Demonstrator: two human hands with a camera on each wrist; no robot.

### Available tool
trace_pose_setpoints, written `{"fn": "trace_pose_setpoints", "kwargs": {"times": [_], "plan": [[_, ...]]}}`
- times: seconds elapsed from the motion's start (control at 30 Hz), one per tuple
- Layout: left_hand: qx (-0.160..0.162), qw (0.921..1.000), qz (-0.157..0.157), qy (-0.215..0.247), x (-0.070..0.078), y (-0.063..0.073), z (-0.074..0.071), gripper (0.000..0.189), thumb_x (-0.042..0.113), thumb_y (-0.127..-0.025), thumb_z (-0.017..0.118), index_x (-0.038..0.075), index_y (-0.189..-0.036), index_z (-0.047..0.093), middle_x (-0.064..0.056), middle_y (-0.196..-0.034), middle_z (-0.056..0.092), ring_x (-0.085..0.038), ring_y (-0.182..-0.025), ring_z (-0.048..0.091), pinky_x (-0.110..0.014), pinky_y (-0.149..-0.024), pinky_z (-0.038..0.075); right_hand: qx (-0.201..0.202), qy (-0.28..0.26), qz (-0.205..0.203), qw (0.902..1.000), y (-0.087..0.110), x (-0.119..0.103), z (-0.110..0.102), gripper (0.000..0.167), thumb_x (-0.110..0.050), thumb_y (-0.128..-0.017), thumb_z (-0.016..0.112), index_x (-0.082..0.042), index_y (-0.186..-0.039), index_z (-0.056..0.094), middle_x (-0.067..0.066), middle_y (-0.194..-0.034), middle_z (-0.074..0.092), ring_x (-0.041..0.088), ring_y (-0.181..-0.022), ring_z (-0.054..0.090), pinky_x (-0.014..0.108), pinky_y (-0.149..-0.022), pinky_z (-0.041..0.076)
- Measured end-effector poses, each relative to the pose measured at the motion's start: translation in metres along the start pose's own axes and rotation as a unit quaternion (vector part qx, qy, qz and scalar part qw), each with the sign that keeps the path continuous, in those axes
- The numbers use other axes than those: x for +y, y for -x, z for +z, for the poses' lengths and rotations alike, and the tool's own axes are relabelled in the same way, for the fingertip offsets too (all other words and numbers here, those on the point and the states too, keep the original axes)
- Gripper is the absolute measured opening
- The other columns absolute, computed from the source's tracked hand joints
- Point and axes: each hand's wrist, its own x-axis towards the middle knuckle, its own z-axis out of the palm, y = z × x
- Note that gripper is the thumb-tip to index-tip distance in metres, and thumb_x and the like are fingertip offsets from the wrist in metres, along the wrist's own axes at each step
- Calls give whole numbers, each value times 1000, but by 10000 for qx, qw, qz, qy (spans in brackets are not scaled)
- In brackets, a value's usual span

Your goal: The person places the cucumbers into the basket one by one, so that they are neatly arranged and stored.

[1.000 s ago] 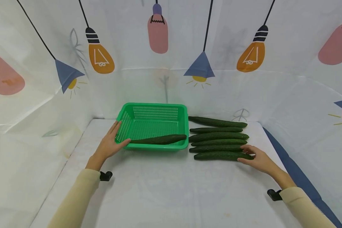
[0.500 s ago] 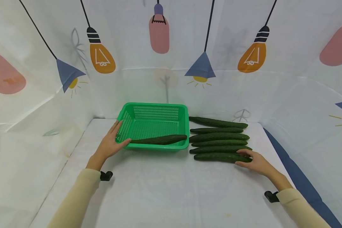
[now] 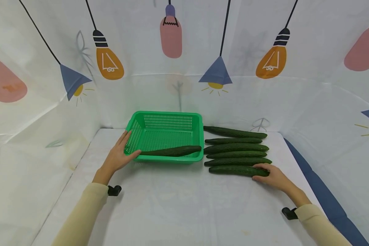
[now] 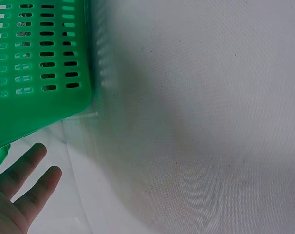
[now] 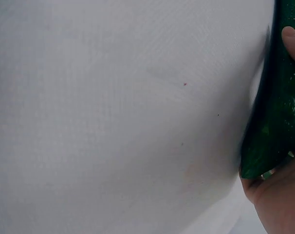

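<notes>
White cloth printed with hanging lamps and light bulbs (image 3: 184,92) forms the backdrop behind and on both sides of a white-covered table (image 3: 172,205). By the far edge, left of the middle, sits a green perforated plastic basket (image 3: 166,137), with one cucumber (image 3: 172,151) lying along its near side. Right of it, toward the table's far right corner, five cucumbers (image 3: 236,148) lie in a row roughly parallel to the far edge. Nearest the table's near edge lies a sixth, the front cucumber (image 3: 230,170), its right end held by the right-hand grip (image 3: 271,176), thumb on one side and fingers on the other. The left-hand grip (image 3: 118,155) has its fingers apart and straight, resting at the basket's left side, its thumb at the near left corner. Both arms wear cream sleeves (image 3: 83,212) and small black wrist devices (image 3: 114,190).
</notes>
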Motion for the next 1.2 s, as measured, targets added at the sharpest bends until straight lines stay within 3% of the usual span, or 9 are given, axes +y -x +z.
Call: {"fn": "trace_pose_setpoints", "kwargs": {"times": [0.27,0.37,0.47,0.53,0.7,0.83,0.9,1.03,1.2], "plan": [[41,10000,-5,4,-1,0,1,99,59,-93,67,24,-168,12,-9,-174,10,-49,-154,24,-76,-111,31,-13,11,23,10000,1,-1,0,49,-34,-90,80,-5,-129,69,25,-133,66,50,-125,58,64,-96,50],[32,10000,-1,-10,-1,0,1,98,59,-93,67,24,-168,14,-8,-175,9,-50,-153,26,-76,-110,32,-2,56,37,10000,2,-1,-2,50,-35,-90,80,-6,-129,70,26,-131,67,41,-114,65,50,-86,55],[9,10000,11,-24,-1,0,1,98,59,-93,66,23,-168,14,-8,-175,9,-51,-152,27,-76,-109,33,-37,0,87,10000,3,-1,-4,51,-36,-91,80,-6,-130,70,27,-132,66,28,-100,64,34,-75,51],[-2,10000,5,-32,-1,0,1,98,59,-93,66,22,-167,15,-9,-175,9,-52,-151,27,-76,-109,33,-70,1,61,10000,3,-1,-6,51,-36,-92,79,-6,-132,69,27,-133,66,27,-100,63,30,-73,49],[3,10000,-7,-32,0,0,1,97,60,-93,66,20,-167,17,-9,-175,9,-51,-151,28,-76,-109,34,-61,4,-28,10000,5,-3,-12,51,-34,-93,78,-7,-134,69,27,-135,65,45,-122,63,44,-84,55],[27,10000,-21,-49,-1,0,1,97,60,-93,66,21,-167,17,-8,-175,9,-51,-152,28,-76,-109,34,22,-108,-58,9999,5,-7,-21,51,-33,-94,77,-7,-137,67,29,-137,62,52,-126,58,60,-92,54],[28,10000,-31,-56,-1,1,1,97,60,-93,66,22,-167,17,-8,-175,9,-51,-152,28,-76,-109,34,84,-138,-86,9998,5,-10,-26,51,-32,-94,76,-7,-138,67,30,-138,62,53,-126,58,62,-92,53],[-9,10000,-22,-73,-1,1,-1,98,60,-93,66,23,-167,15,-9,-175,9,-52,-151,27,-76,-109,33,129,-115,-83,9998,2,-17,-36,52,-32,-96,74,-7,-140,64,31,-140,60,49,-122,61,49,-84,57],[-35,10000,-23,-85,-1,2,-1,98,60,-93,65,22,-167,15,-9,-175,8,-51,-152,26,-76,-110,32,141,13,-21,9999,-4,-24,-46,54,-34,-97,73,-6,-141,63,32,-141,58,40,-111,63,33,-73,48]]}}
